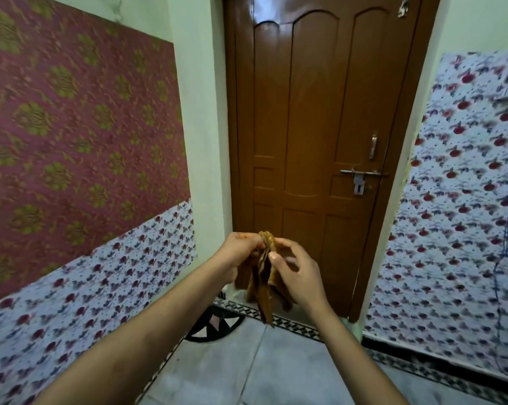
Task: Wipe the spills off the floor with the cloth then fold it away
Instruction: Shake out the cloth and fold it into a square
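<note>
One cloth (pixel 265 267), brown and bunched, hangs in the air before one closed door (pixel 314 135), above the floor (pixel 247 369). My left hand (pixel 237 252) pinches its top edge; my right hand (pixel 298 276) pinches it just beside, thumb and forefinger pressed on the fabric. Two hands, both gripping.

No readable text, label, brand, number or sign shows on any surface here.
</note>
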Demonstrator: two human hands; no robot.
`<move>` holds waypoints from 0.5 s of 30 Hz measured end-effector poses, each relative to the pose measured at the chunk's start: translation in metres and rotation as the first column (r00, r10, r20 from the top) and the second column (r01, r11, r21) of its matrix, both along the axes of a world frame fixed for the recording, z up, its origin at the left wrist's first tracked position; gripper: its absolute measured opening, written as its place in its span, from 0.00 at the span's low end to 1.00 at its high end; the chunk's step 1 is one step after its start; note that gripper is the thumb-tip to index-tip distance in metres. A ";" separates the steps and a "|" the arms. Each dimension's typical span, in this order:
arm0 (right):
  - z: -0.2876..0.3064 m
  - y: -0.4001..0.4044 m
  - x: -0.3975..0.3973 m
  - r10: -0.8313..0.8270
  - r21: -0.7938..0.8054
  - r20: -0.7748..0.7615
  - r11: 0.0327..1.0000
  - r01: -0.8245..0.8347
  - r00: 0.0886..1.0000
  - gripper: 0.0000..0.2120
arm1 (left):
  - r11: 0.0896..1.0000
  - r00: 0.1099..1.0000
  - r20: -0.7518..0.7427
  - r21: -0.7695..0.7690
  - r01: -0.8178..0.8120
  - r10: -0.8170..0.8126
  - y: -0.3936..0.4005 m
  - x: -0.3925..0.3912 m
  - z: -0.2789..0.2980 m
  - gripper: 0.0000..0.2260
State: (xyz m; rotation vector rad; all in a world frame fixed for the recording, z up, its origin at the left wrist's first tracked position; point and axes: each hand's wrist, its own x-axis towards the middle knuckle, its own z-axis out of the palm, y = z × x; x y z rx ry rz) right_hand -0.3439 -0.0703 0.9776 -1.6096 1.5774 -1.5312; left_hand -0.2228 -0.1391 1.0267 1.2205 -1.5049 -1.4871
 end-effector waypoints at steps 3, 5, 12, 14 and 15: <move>0.009 0.010 0.013 -0.020 0.009 -0.126 1.000 0.021 0.992 0.23 | 1.000 0.999 -0.053 -0.004 -0.006 0.005 0.004 0.009 0.003 0.14; 0.009 0.013 0.022 -0.043 0.013 -0.219 0.999 0.047 0.975 0.25 | 1.000 0.997 -0.074 -0.010 0.005 -0.006 0.007 0.017 0.003 0.13; 0.012 0.019 0.068 -0.180 -0.050 -0.412 0.983 0.175 0.894 0.12 | 1.000 0.993 -0.117 0.023 0.022 -0.019 -0.003 0.061 -0.005 0.07; 0.014 0.019 0.080 -0.250 -0.062 -0.469 0.966 0.251 0.847 0.10 | 0.999 0.990 -0.142 0.030 0.032 -0.027 -0.006 0.073 -0.010 0.04; 0.014 0.019 0.085 -0.278 -0.062 -0.490 0.957 0.285 0.826 0.10 | 0.999 0.989 -0.149 0.027 0.031 -0.026 -0.008 0.077 -0.013 0.05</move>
